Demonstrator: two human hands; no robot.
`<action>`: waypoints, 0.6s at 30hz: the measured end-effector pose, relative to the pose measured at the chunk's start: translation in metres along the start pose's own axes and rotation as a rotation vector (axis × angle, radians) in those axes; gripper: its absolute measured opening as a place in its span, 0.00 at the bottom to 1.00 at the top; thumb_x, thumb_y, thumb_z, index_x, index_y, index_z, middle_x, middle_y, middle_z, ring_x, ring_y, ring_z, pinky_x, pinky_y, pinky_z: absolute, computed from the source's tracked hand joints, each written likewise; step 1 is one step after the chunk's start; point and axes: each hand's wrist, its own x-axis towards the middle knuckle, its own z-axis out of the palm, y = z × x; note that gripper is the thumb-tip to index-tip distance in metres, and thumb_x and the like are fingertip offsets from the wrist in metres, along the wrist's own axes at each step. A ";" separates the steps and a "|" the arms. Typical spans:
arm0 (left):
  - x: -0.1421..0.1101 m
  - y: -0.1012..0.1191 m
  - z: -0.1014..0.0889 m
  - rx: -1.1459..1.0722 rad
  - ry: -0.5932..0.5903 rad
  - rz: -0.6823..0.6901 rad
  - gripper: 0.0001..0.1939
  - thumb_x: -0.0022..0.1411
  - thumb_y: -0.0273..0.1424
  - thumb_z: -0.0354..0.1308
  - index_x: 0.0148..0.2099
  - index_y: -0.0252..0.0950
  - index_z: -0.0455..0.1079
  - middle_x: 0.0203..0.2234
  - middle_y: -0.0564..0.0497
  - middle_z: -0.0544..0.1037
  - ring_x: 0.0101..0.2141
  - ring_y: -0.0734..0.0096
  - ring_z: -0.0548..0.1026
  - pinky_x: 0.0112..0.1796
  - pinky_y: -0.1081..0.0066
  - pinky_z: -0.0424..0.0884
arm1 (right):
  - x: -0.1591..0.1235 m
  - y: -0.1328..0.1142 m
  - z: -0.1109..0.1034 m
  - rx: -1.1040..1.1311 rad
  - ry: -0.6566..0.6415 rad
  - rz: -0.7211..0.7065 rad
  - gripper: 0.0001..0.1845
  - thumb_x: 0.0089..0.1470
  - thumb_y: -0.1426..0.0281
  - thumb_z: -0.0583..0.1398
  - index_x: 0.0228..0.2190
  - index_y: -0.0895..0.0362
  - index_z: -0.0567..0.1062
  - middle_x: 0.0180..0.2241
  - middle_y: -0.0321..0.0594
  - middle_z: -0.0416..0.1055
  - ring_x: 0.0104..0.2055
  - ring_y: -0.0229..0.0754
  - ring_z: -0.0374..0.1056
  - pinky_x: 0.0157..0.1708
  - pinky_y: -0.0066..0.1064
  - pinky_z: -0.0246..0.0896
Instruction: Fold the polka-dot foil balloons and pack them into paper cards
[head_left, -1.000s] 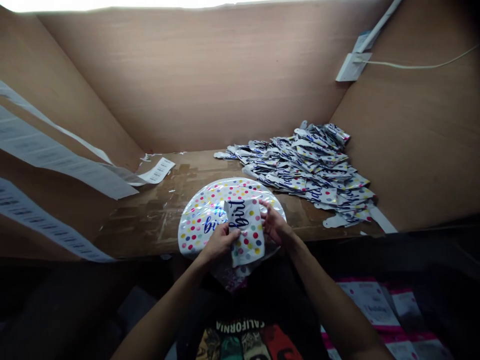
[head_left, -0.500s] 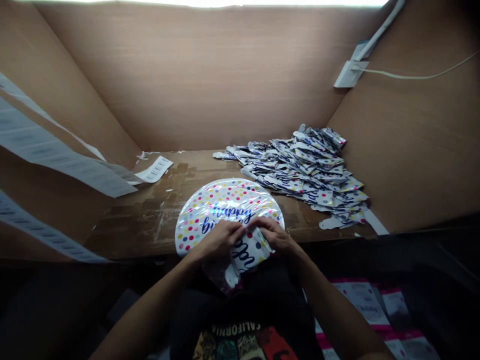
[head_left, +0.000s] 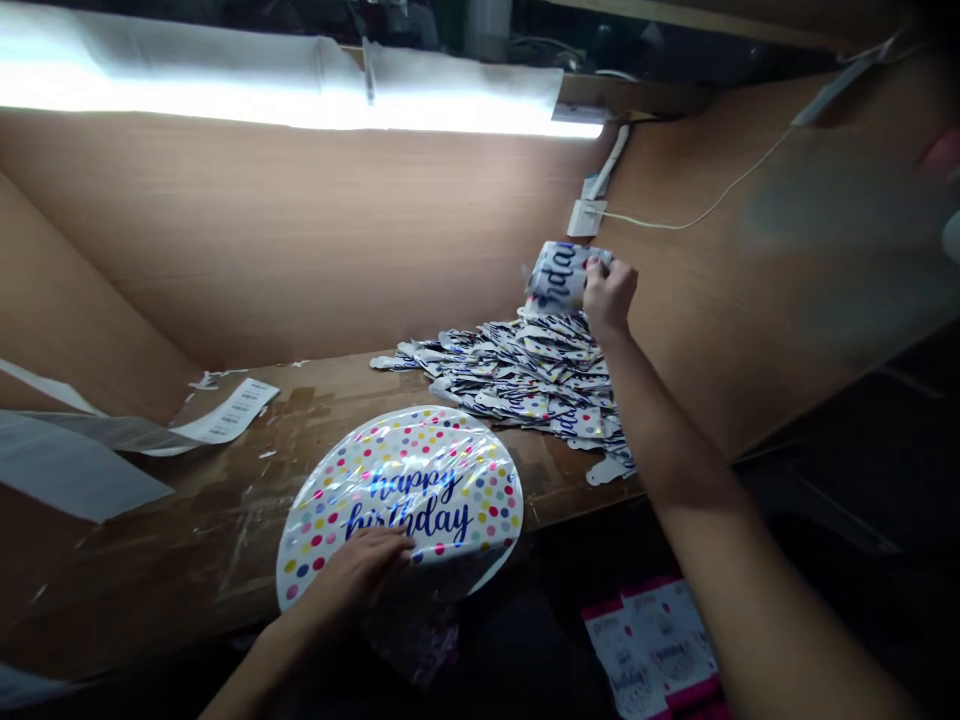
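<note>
A round, flat foil balloon [head_left: 420, 450] with coloured dots and blue "happy birthday" lettering lies at the table's front edge. My left hand [head_left: 367, 562] rests on its lower part, fingers stretched out over the foil. Up at the back right, my right hand [head_left: 611, 292] is closed on a folded foil balloon [head_left: 556, 275], gripped by its right side. That folded piece is held just above a heap of folded foil balloons [head_left: 517, 370]. Below my left hand hangs some clear plastic [head_left: 420, 640], dim and hard to make out.
Cardboard walls [head_left: 337, 220] enclose the table [head_left: 187, 520]. Strips of printed labels [head_left: 236, 410] hang over the left side. A white socket with a cable [head_left: 586, 217] is fixed in the back right corner. Pink-edged printed packets [head_left: 652, 645] lie low at the right.
My right hand has carried the folded balloon from in front of me to above the heap. My left hand has let go of it. The round balloon's lettering, upside down before, reads upright.
</note>
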 end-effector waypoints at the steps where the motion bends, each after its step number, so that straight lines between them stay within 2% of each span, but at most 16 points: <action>1: 0.002 -0.008 0.004 0.053 -0.028 0.029 0.19 0.72 0.40 0.50 0.57 0.46 0.76 0.55 0.47 0.80 0.58 0.51 0.74 0.56 0.58 0.67 | 0.026 0.000 -0.016 -0.013 0.054 -0.023 0.26 0.71 0.63 0.47 0.26 0.59 0.73 0.24 0.41 0.74 0.31 0.35 0.71 0.31 0.27 0.58; 3: 0.008 -0.021 0.010 0.160 -0.054 0.007 0.24 0.72 0.42 0.51 0.67 0.47 0.69 0.66 0.48 0.70 0.68 0.47 0.62 0.65 0.49 0.56 | 0.047 0.012 -0.027 -0.027 0.082 -0.040 0.20 0.68 0.66 0.53 0.26 0.59 0.74 0.23 0.40 0.74 0.32 0.38 0.74 0.30 0.26 0.58; 5: 0.016 -0.029 0.012 0.235 -0.034 -0.071 0.28 0.73 0.44 0.49 0.71 0.45 0.62 0.70 0.47 0.61 0.71 0.45 0.54 0.67 0.44 0.48 | 0.027 0.036 -0.005 -0.054 0.009 -0.037 0.13 0.65 0.67 0.59 0.29 0.58 0.77 0.25 0.41 0.75 0.33 0.41 0.74 0.31 0.27 0.59; 7: 0.025 -0.035 0.012 0.254 0.016 -0.120 0.30 0.74 0.43 0.48 0.73 0.42 0.59 0.72 0.45 0.57 0.72 0.46 0.49 0.68 0.43 0.42 | -0.029 0.062 0.043 -0.143 -0.144 -0.084 0.09 0.63 0.66 0.62 0.33 0.56 0.80 0.28 0.41 0.77 0.34 0.43 0.73 0.33 0.29 0.62; 9: 0.032 -0.040 0.014 0.235 0.085 -0.142 0.31 0.74 0.45 0.50 0.73 0.42 0.58 0.73 0.45 0.56 0.73 0.48 0.47 0.68 0.45 0.38 | -0.104 0.083 0.098 -0.267 -0.408 -0.180 0.09 0.62 0.63 0.63 0.36 0.54 0.81 0.33 0.42 0.78 0.35 0.45 0.70 0.37 0.34 0.63; 10: 0.036 -0.042 0.015 0.213 0.116 -0.154 0.30 0.73 0.45 0.50 0.73 0.42 0.59 0.72 0.45 0.57 0.72 0.49 0.48 0.68 0.45 0.38 | -0.142 0.090 0.124 -0.301 -0.570 -0.213 0.10 0.63 0.61 0.63 0.37 0.53 0.81 0.35 0.43 0.78 0.35 0.45 0.69 0.39 0.35 0.63; 11: 0.038 -0.045 0.016 0.186 0.152 -0.160 0.28 0.73 0.45 0.52 0.70 0.42 0.63 0.71 0.45 0.59 0.72 0.49 0.50 0.68 0.46 0.40 | -0.176 0.096 0.147 -0.295 -0.664 -0.221 0.10 0.61 0.60 0.64 0.37 0.53 0.82 0.37 0.43 0.78 0.36 0.45 0.69 0.41 0.36 0.63; 13: 0.041 -0.048 0.019 0.126 0.234 -0.174 0.20 0.72 0.42 0.53 0.60 0.40 0.73 0.66 0.44 0.68 0.68 0.51 0.58 0.67 0.50 0.47 | -0.229 0.106 0.180 -0.348 -0.762 -0.247 0.18 0.54 0.55 0.70 0.40 0.54 0.81 0.39 0.46 0.76 0.39 0.48 0.69 0.44 0.39 0.62; 15: 0.043 -0.050 0.019 0.086 0.295 -0.191 0.15 0.73 0.39 0.53 0.49 0.38 0.77 0.58 0.43 0.76 0.61 0.53 0.67 0.63 0.52 0.54 | -0.256 0.117 0.198 -0.537 -0.781 -0.291 0.20 0.55 0.54 0.69 0.42 0.55 0.79 0.42 0.48 0.74 0.44 0.51 0.67 0.47 0.40 0.60; 18: 0.045 -0.049 0.011 0.049 0.282 -0.232 0.15 0.73 0.38 0.52 0.40 0.37 0.77 0.45 0.41 0.80 0.50 0.54 0.72 0.57 0.55 0.62 | -0.260 0.131 0.202 -0.734 -0.804 -0.312 0.12 0.66 0.61 0.59 0.37 0.55 0.77 0.40 0.46 0.72 0.44 0.48 0.66 0.46 0.37 0.58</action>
